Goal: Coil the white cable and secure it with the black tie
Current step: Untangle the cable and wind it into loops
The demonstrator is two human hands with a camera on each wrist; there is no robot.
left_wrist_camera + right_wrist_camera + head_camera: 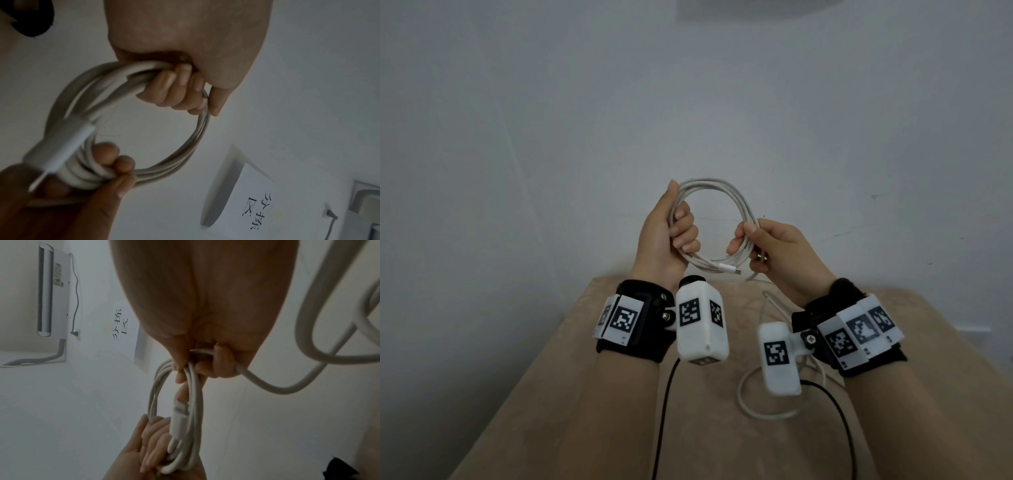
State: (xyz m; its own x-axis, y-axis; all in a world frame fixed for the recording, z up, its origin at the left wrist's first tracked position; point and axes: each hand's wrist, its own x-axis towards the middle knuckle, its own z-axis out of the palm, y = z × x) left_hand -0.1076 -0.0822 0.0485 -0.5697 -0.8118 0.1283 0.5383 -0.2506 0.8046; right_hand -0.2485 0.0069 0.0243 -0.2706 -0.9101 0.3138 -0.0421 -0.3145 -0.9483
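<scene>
The white cable (709, 184) is wound into a round coil of several loops, held up in the air in front of the wall. My left hand (679, 234) grips the coil's left side, fingers curled round the bundled strands (197, 134). My right hand (751, 243) pinches the coil's right side between thumb and fingers (191, 368). A white connector (729, 269) lies along the bottom of the coil. A loose length of cable (767, 301) hangs from my right hand down to the table. The black tie is not visible in the head view.
A beige table (585, 377) lies below my hands, with a loop of the loose white cable (743, 394) on it. Black leads run from the wrist cameras (664, 411). A plain wall stands close behind, with a paper sign (246, 203) and a wall unit (47, 292) higher up.
</scene>
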